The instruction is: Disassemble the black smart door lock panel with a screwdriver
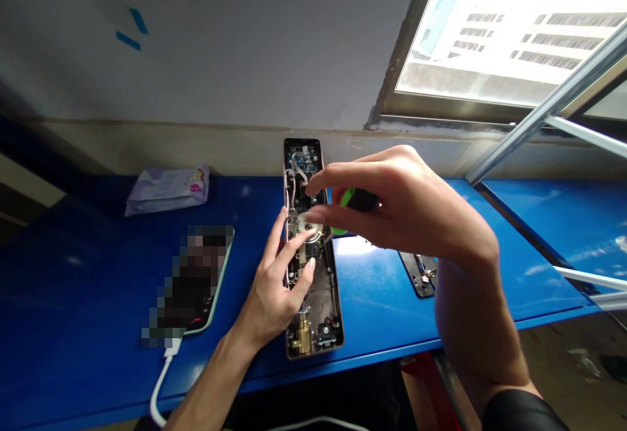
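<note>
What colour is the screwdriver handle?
Green and black; the screwdriver handle shows best in the head view.

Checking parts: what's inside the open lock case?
Far end: blue circuit board, white wires. Near end: brass part. The left hand and the right hand with its screwdriver cover the middle.

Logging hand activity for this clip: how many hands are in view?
2. The left hand rests fingers on the long open metal lock housing on the blue table; the right hand, above it, holds a green-and-black screwdriver. No other hands show.
</note>
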Demonstrator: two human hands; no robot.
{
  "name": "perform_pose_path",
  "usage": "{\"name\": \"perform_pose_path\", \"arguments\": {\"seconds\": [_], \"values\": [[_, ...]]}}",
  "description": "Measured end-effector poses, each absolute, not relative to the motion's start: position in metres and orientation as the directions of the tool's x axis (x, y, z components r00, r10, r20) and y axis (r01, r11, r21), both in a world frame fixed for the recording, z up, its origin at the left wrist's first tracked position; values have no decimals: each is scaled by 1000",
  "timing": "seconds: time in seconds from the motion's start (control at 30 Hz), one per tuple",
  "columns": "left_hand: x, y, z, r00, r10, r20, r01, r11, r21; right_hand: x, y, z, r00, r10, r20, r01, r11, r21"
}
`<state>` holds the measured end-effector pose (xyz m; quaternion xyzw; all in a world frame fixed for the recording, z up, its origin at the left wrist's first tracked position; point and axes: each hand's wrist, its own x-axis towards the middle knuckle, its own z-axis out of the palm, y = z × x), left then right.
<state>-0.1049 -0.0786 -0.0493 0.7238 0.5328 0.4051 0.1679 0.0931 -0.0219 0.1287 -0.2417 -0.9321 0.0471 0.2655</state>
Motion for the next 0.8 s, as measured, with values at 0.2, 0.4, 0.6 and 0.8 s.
{"name": "perform_pose_path", "arguments": {"seconds": [0.2, 0.4, 0.6, 0.8], "values": [[-105, -80, -49, 108, 901, 420, 617, -392, 682, 98, -22, 130, -789, 410, 458, 336, 911, -238], [-105, -79, -49, 107, 908, 405, 625, -378, 683, 94, -20, 131, -762, 437, 477, 373, 899, -228], [-105, -80, -49, 105, 903, 417, 625, -386, 678, 98, -20, 131, -805, 390, 446, 323, 920, -222], [-106, -80, -50, 100, 905, 414, 630, -380, 678, 101, -21, 130, -793, 415, 446, 348, 910, -228]]}}
